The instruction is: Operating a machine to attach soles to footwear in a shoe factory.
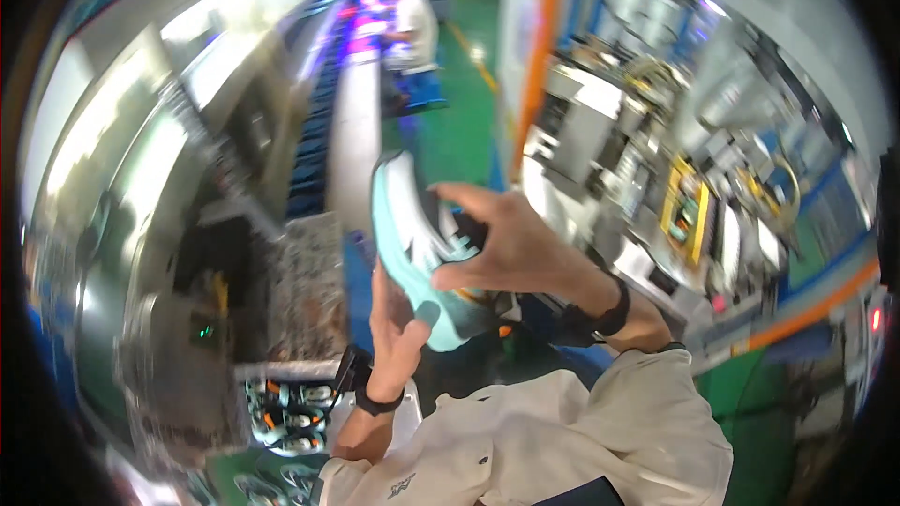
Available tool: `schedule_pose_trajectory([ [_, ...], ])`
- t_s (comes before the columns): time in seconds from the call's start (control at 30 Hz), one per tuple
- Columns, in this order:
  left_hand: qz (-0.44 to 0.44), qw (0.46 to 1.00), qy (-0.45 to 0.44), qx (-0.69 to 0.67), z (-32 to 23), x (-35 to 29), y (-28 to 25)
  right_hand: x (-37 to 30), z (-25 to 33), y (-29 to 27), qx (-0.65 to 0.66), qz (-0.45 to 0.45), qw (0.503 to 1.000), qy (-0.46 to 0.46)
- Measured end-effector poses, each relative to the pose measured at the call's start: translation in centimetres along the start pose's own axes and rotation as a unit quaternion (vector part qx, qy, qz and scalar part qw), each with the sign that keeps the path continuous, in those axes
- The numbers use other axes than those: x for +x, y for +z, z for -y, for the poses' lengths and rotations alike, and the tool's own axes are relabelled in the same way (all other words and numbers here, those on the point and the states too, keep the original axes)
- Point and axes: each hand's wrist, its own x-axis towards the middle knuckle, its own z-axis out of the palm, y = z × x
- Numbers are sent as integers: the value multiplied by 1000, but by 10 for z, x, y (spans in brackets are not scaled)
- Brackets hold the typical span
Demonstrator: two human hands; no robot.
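I hold a turquoise and white sports shoe [405, 234] upright in front of me, its sole side turned to the left. My left hand [394, 333] grips its lower end from below, thumb against the sole. My right hand [511, 244] wraps over the upper from the right, fingers spread across the top. Both wrists wear dark bands. The picture is blurred by motion.
A long conveyor line [354, 131] runs away from me at centre left, with a person in white [412, 23] working at its far end. Several similar shoes [286, 412] lie in a rack at lower left. Machines and shelving [656, 178] fill the right; green floor [459, 122] lies between.
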Motion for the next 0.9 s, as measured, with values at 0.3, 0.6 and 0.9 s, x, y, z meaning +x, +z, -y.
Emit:
schedule_pose_trajectory([
  [0.3, 160, 927, -327, -85, 128, 36, 186, -238, -144, -68, 407, -224, 854, 237],
  [0.6, 485, 809, -248, 222, 261, 96, 383, -398, -240, -136, 276, -626, 659, 312],
  [0.9, 329, 843, -105, 412, 504, 178, 501, -479, -215, -193, 68, -766, 543, 337],
])
